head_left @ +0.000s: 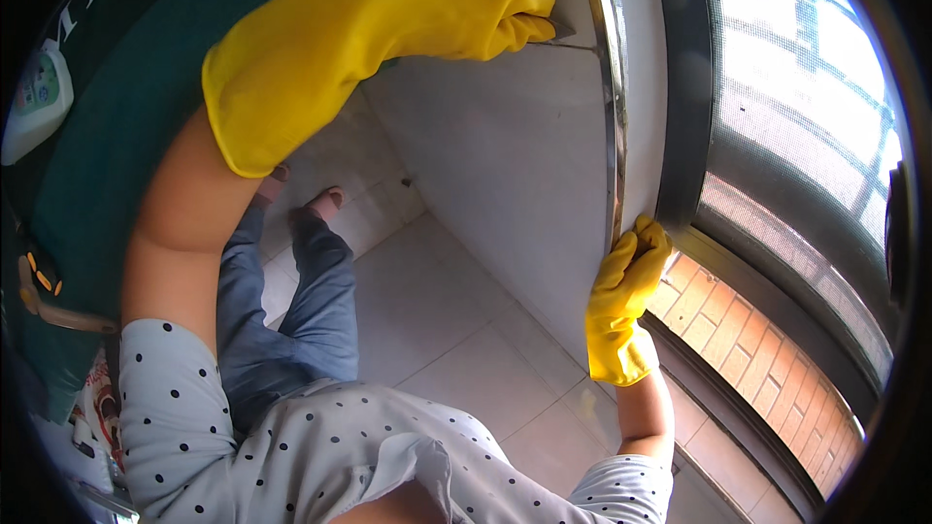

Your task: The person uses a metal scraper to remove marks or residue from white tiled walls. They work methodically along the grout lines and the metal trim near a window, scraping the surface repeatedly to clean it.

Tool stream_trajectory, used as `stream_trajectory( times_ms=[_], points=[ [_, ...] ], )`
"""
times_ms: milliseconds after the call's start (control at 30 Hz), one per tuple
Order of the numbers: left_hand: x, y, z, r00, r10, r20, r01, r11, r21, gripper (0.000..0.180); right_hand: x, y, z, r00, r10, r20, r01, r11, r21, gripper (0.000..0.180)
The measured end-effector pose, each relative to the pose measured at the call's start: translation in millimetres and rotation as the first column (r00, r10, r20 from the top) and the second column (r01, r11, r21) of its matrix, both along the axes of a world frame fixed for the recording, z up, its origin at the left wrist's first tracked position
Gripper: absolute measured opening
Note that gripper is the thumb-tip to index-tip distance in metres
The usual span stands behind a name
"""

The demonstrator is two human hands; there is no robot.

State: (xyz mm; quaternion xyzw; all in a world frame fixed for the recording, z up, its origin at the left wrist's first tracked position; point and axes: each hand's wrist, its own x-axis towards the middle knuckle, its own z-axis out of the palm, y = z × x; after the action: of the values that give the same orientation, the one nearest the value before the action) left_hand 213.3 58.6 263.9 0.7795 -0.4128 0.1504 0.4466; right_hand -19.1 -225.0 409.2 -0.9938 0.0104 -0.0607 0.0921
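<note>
Both my hands wear yellow rubber gloves. At the top, my left hand [515, 15] is closed around a tool; only its thin, dark pointed tip [562, 30] shows, by the fingers. That tip meets the seam between the white wall tiles [485, 126], close to the shiny metal edge strip [612, 68]. The tool's handle is hidden in the glove. Lower right, my right hand [626, 301] has its fingers curled at the window ledge [636, 136], beside the lower end of the strip and the dark window frame [684, 87].
A screened window [796, 87] curves along the right, with orange brick [767, 349] outside below it. On the left, a dark green surface [87, 194] carries a white bottle [44, 107] and a tool with black-and-orange parts [44, 277]. Grey floor tiles [437, 281] lie below.
</note>
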Motion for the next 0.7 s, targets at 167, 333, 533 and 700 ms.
stream_trajectory(
  times_ms=[167, 333, 533, 700],
  points=[
    [2.7, 4.6, -0.4, 1.000, -0.006, -0.017, 0.006, 1.000, -0.002, 0.017, -1.6, -1.0, -0.7, 0.999, 0.024, 0.026, -0.023, 0.998, -0.059, 0.025],
    [-3.6, -1.6, -3.6, 1.000, -0.005, 0.004, 0.005, 1.000, -0.009, 0.017, 1.8, 1.1, 0.7, 0.999, 0.049, 0.024, -0.046, 0.993, -0.104, 0.025],
    [2.1, -1.0, -0.4, 1.000, -0.009, -0.010, 0.008, 1.000, -0.017, 0.017, 1.7, 3.3, 1.0, 0.999, 0.041, 0.036, -0.037, 0.996, -0.083, 0.023],
    [-0.2, -6.2, -2.3, 1.000, -0.007, 0.000, 0.007, 1.000, -0.020, 0.016, 1.4, 2.1, 0.4, 0.998, 0.040, 0.039, -0.037, 0.997, -0.064, 0.023]
  ],
)
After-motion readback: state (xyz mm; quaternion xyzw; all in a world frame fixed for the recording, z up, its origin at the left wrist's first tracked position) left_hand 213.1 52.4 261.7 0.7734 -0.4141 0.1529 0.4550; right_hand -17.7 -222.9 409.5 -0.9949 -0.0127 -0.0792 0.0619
